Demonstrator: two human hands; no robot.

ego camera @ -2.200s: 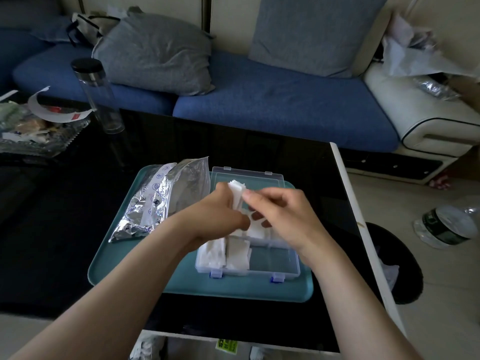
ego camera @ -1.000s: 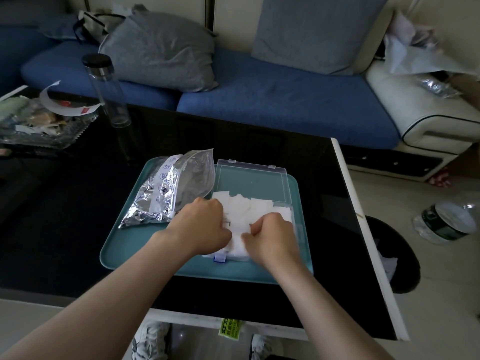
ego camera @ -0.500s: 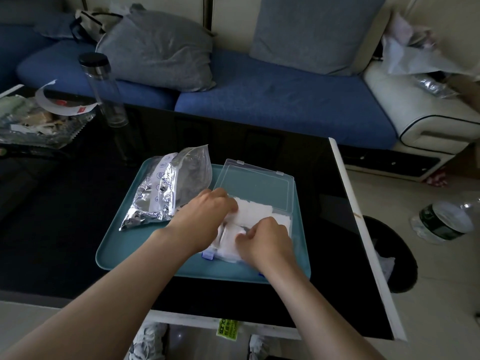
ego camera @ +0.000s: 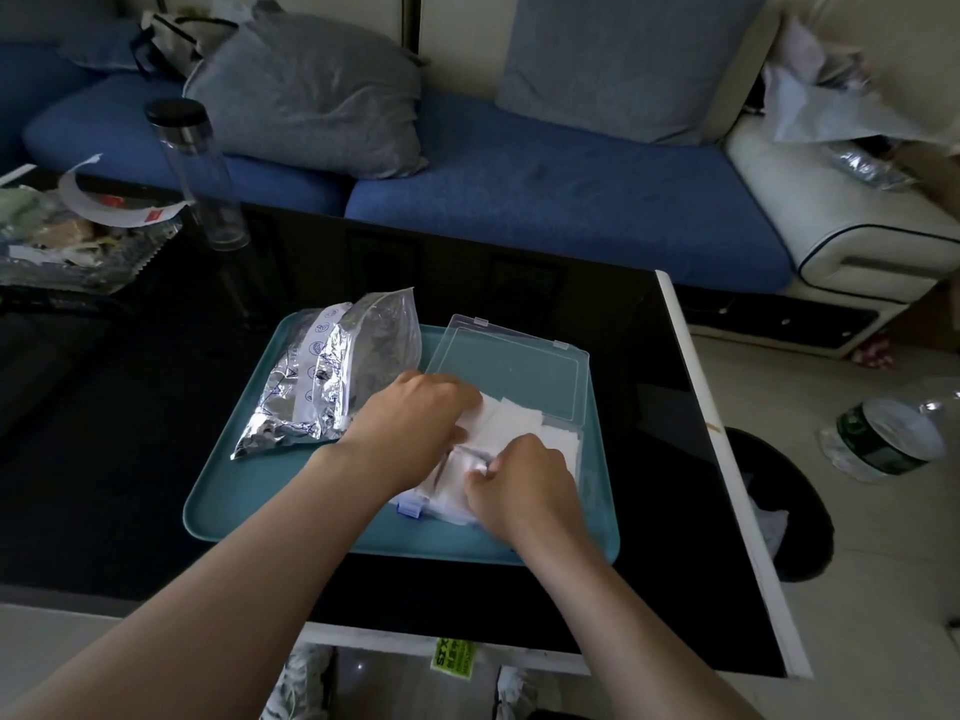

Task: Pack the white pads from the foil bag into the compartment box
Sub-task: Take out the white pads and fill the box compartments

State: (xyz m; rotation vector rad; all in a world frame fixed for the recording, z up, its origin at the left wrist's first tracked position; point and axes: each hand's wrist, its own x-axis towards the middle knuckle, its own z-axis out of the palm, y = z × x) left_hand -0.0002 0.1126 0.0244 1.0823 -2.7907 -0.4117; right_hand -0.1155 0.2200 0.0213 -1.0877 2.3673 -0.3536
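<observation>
On the tray, left hand covers white pads in the compartment box, grip unclear; right hand pinches one; foil bag at nine o'clock.

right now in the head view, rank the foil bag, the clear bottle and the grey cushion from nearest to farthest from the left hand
From the left hand, over the white pads:
1. Foil bag: just to its left on the tray.
2. Clear bottle: far left, at the table's back edge.
3. Grey cushion: behind the bottle, on the sofa.
</observation>
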